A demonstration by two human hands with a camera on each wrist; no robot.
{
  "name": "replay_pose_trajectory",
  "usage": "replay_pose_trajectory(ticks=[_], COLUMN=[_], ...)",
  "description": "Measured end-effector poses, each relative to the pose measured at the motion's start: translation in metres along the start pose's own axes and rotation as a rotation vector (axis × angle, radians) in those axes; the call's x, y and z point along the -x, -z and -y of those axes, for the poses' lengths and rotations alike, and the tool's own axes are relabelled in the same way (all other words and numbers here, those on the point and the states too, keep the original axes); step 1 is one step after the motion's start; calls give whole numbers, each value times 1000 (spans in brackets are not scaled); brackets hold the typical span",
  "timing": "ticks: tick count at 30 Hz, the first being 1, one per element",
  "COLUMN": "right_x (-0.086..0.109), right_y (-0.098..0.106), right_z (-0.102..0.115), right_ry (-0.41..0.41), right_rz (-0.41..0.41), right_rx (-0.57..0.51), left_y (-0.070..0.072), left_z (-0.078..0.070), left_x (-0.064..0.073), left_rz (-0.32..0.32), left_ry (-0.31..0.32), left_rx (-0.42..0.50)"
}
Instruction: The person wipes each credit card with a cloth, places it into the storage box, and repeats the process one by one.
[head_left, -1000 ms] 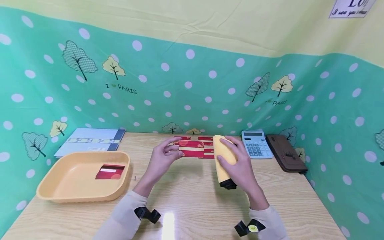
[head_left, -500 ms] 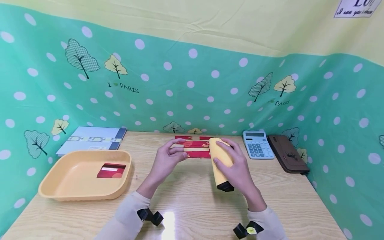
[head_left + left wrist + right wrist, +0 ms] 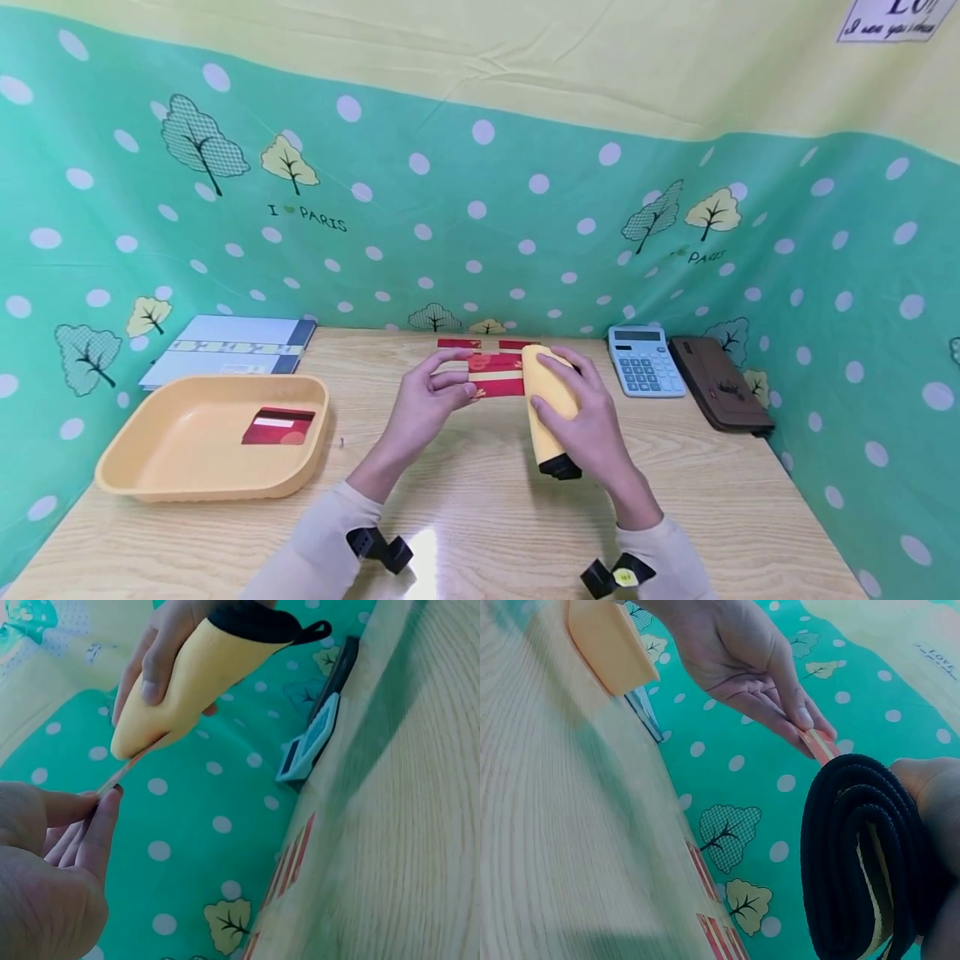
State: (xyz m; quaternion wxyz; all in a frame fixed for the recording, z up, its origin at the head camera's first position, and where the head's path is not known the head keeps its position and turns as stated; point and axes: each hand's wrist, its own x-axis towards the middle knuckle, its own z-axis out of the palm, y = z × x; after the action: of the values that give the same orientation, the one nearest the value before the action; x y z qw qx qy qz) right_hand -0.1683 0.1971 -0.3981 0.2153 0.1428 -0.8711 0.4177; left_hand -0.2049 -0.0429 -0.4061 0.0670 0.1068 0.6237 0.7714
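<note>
My left hand [image 3: 426, 402] pinches a thin red card with a pale band [image 3: 497, 373] between thumb and fingers. My right hand [image 3: 592, 417] grips a rolled yellow cloth with black trim [image 3: 551, 385]. In the left wrist view the far end of the card [image 3: 124, 771] meets the lower end of the yellow roll [image 3: 184, 697]; whether it goes inside is hidden. A black loop [image 3: 315, 631] sticks out from the trimmed end. From the right wrist, the black-edged end [image 3: 840, 855] shows several folded layers.
Other red cards [image 3: 459, 342] lie at the table's back. On the left, a peach tray [image 3: 172, 446] holds a red card [image 3: 279, 426], with a blue notebook [image 3: 225, 346] behind. A blue calculator [image 3: 645, 362] and brown wallet [image 3: 720, 387] lie back right.
My left hand has moved right, towards the yellow roll, and less of the red card shows between them. The roll has shifted slightly left with my right hand.
</note>
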Motion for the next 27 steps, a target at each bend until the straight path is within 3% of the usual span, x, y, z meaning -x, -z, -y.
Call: replay_pose_trajectory(ticks=[12, 19, 27], right_x=[5, 8, 11], right_y=[-10, -16, -20], right_z=[7, 14, 19], right_ry=[22, 75, 108], right_rz=[57, 72, 89], right_rx=[4, -28, -25], left_y=[-10, -13, -15], left_z=[3, 4, 5], left_x=[6, 6, 8], left_rz=[45, 64, 54], left_ry=[-6, -8, -7], left_rx=[-17, -16, -14])
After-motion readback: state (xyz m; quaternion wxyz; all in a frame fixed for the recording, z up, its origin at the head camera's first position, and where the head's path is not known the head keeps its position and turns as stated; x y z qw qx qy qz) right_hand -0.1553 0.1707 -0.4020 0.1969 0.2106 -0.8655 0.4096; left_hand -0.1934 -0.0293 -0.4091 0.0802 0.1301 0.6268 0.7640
